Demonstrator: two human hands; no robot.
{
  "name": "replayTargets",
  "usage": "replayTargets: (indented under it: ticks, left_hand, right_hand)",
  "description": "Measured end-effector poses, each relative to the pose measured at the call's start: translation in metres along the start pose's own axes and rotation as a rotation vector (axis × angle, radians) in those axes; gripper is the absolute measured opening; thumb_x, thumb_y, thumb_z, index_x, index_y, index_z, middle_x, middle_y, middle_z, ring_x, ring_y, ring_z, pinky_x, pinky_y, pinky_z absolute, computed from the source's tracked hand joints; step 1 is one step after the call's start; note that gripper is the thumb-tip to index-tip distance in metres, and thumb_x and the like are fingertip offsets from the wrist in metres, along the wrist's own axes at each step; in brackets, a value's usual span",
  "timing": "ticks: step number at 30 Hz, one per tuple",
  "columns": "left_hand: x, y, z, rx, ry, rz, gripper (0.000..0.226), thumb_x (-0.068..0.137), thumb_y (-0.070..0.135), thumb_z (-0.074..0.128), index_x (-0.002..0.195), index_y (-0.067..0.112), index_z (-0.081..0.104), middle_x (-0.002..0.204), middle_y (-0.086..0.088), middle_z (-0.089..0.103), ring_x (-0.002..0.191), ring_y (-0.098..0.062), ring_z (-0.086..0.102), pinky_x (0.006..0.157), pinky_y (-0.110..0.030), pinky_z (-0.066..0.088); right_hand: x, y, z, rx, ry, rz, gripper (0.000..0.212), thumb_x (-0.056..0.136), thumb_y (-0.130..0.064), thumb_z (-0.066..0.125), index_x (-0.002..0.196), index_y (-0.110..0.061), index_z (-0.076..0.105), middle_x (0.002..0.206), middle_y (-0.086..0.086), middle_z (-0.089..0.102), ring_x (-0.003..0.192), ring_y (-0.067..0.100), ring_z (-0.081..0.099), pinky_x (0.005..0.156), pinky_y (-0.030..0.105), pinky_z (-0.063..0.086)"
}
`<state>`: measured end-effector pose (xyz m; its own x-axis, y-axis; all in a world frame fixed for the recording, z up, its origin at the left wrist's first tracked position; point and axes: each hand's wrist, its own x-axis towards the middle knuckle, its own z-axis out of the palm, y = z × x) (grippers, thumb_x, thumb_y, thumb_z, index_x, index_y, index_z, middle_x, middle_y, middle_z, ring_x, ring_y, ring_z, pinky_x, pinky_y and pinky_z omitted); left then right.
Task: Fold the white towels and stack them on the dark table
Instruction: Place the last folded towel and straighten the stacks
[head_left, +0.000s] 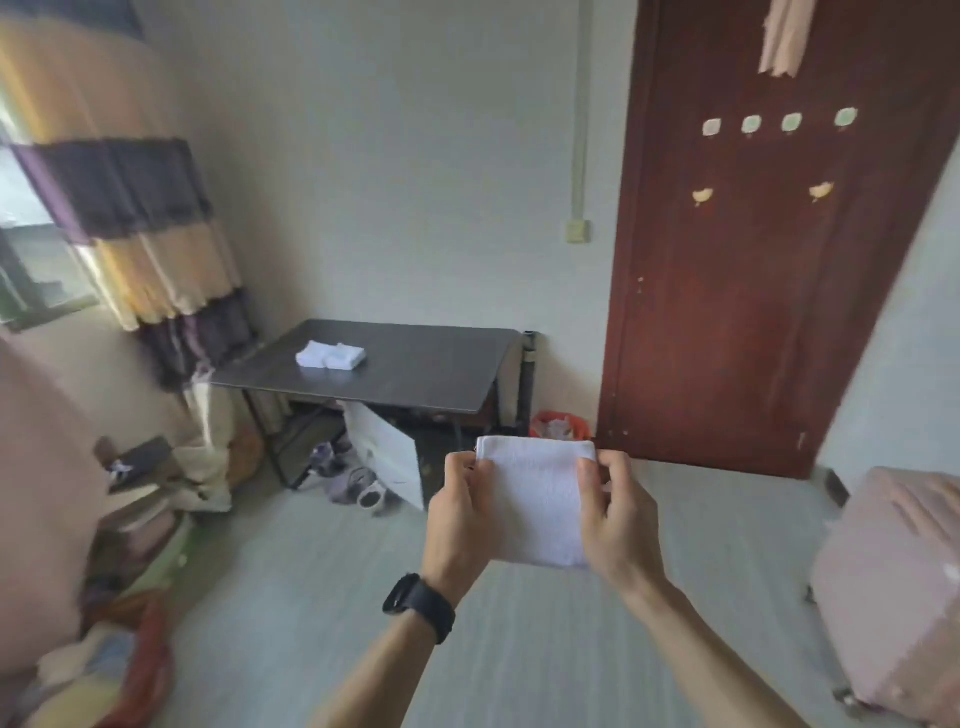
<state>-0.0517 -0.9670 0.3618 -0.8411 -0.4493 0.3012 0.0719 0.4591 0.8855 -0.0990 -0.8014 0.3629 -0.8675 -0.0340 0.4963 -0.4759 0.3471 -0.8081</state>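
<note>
With both hands, left (460, 512) and right (618, 512), we grip a folded towel (537, 499) by its sides, not yet stacked on the far tabletop (415, 374) beside the towels (331, 356) lying there.

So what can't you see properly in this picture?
All in the head view:
How many folds the held towel has: the left hand and right hand cover its side edges.
How many towels lie in the pile on the dark table: too small, blurred.
The pink suitcase: cut off by the right edge.
</note>
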Motion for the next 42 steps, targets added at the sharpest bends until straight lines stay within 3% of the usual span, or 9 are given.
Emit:
replayTargets:
  ticks: [5, 8, 12, 17, 24, 31, 36, 42]
  left_hand:
    - [0.076, -0.075, -0.134, 0.097, 0.117, -0.044, 0.014, 0.104, 0.035, 0.04, 0.107, 0.023, 0.045, 0.088, 0.006, 0.064, 0.073, -0.008, 0.06, 0.059, -0.027, 0.048]
    - [0.119, -0.112, -0.188, 0.095, 0.175, -0.084, 0.007, 0.104, 0.032, 0.041, 0.1, 0.026, 0.042, 0.082, 0.006, 0.061, 0.063, -0.002, 0.052, 0.05, -0.016, 0.04]
    - [0.178, -0.159, -0.235, 0.076, 0.249, -0.179, 0.008, 0.103, 0.031, 0.043, 0.098, 0.025, 0.045, 0.086, -0.001, 0.065, 0.068, -0.012, 0.054, 0.051, -0.014, 0.039]
    - [0.269, -0.22, -0.272, 0.14, 0.275, -0.197, 0.011, 0.102, 0.028, 0.044, 0.1, 0.018, 0.047, 0.084, -0.006, 0.065, 0.067, -0.017, 0.052, 0.05, -0.016, 0.035]
    - [0.424, -0.298, -0.306, 0.185, 0.274, -0.245, 0.011, 0.103, 0.035, 0.044, 0.101, 0.024, 0.046, 0.084, 0.004, 0.062, 0.068, -0.011, 0.054, 0.053, -0.015, 0.039]
    - [0.546, -0.383, -0.324, 0.212, 0.276, -0.351, 0.016, 0.103, 0.037, 0.042, 0.101, 0.023, 0.048, 0.085, 0.004, 0.064, 0.079, -0.022, 0.061, 0.055, -0.019, 0.041]
    - [0.64, -0.456, -0.336, 0.219, 0.241, -0.353, 0.013, 0.103, 0.036, 0.043, 0.101, 0.024, 0.048, 0.081, 0.003, 0.064, 0.076, -0.02, 0.06, 0.061, -0.027, 0.042]
    - [0.764, -0.542, -0.352, 0.23, 0.109, -0.369, 0.013, 0.102, 0.034, 0.043, 0.104, 0.023, 0.047, 0.085, 0.003, 0.064, 0.081, -0.022, 0.06, 0.064, -0.028, 0.043]
  right_hand:
    - [0.029, -0.048, 0.178, 0.121, -0.112, -0.006, 0.014, 0.101, -0.026, 0.052, 0.087, -0.022, 0.052, 0.062, 0.0, 0.055, 0.061, 0.009, 0.052, 0.052, 0.016, 0.036]
    - [0.048, -0.074, 0.255, 0.132, -0.144, -0.021, 0.015, 0.1, -0.023, 0.054, 0.085, -0.024, 0.051, 0.061, 0.001, 0.058, 0.063, 0.004, 0.054, 0.054, 0.008, 0.035]
    - [0.079, -0.082, 0.346, 0.155, -0.245, 0.005, 0.013, 0.1, -0.025, 0.054, 0.087, -0.021, 0.052, 0.067, 0.009, 0.062, 0.072, 0.008, 0.054, 0.054, 0.007, 0.034]
    - [0.132, -0.07, 0.455, 0.202, -0.317, 0.033, 0.014, 0.1, -0.026, 0.053, 0.088, -0.019, 0.055, 0.068, 0.007, 0.062, 0.066, 0.015, 0.056, 0.054, 0.014, 0.037]
    - [0.228, -0.042, 0.607, 0.24, -0.336, 0.05, 0.018, 0.101, -0.03, 0.052, 0.088, -0.018, 0.055, 0.076, -0.003, 0.063, 0.064, 0.005, 0.055, 0.054, 0.014, 0.037]
    - [0.305, -0.006, 0.733, 0.188, -0.409, 0.115, 0.015, 0.101, -0.028, 0.051, 0.089, -0.02, 0.054, 0.072, -0.005, 0.061, 0.071, 0.006, 0.055, 0.056, 0.012, 0.037]
    - [0.358, 0.026, 0.83, 0.176, -0.415, 0.179, 0.017, 0.101, -0.032, 0.051, 0.089, -0.02, 0.054, 0.071, -0.003, 0.061, 0.071, 0.011, 0.055, 0.06, 0.018, 0.04]
    - [0.429, 0.058, 0.942, 0.095, -0.368, 0.272, 0.017, 0.1, -0.031, 0.052, 0.087, -0.022, 0.054, 0.071, -0.007, 0.062, 0.074, 0.005, 0.056, 0.06, 0.01, 0.039]
